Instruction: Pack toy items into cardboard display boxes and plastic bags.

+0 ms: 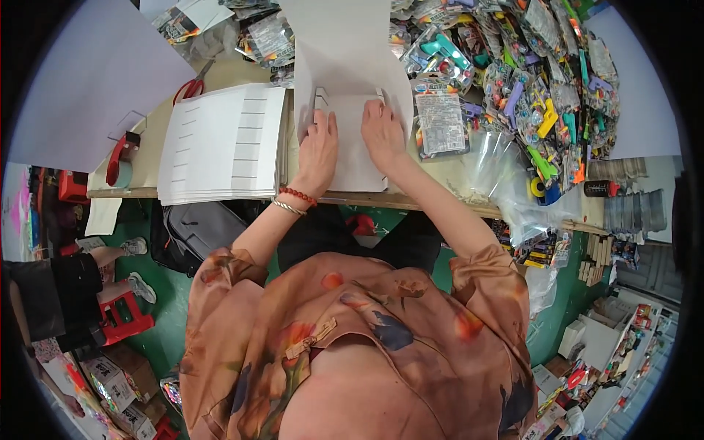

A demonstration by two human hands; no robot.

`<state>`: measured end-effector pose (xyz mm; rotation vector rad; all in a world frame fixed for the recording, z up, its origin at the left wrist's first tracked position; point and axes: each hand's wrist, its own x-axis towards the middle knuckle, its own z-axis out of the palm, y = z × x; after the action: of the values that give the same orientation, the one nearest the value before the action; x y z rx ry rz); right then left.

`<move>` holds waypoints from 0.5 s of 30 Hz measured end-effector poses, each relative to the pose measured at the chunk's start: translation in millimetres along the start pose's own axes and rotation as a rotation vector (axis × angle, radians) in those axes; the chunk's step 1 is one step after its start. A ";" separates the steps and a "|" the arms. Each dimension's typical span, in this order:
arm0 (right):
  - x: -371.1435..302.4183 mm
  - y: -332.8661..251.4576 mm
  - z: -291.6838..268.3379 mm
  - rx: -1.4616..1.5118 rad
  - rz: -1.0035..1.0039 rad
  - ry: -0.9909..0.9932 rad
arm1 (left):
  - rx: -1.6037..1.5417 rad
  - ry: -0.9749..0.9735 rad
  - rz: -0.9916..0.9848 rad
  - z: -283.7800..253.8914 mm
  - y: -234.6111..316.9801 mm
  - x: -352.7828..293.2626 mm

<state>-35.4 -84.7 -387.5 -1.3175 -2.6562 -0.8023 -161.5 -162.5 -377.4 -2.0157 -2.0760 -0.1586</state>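
So the red tape dispenser [114,167] sat at the far left of the bench [150,163], with scissors [199,79] behind the slotted white sheets [202,147], which were stacked flat, probably for easy grabbing. The part-folded white card [350,150] was dead centre, right in front of the person. Left hand [317,150] had loosely bent fingers by its left side; right hand [383,136] had curled fingers at the right flap, seemingly steadying the walls. Couldn't tell if either was pinching. Right of that: a blister pack [441,117], then heaped packaged toys [543,117], likely shoved aside for elbow room.
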 end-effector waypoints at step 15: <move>-15.3 59.9 -34.7 0.533 -0.033 0.294 | 0.181 -0.199 0.344 35.5 40.6 15.6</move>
<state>14.0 -82.7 -336.7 -0.9390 -2.4154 -0.2296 -124.9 -137.0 -411.4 -2.3079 -1.7343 0.2914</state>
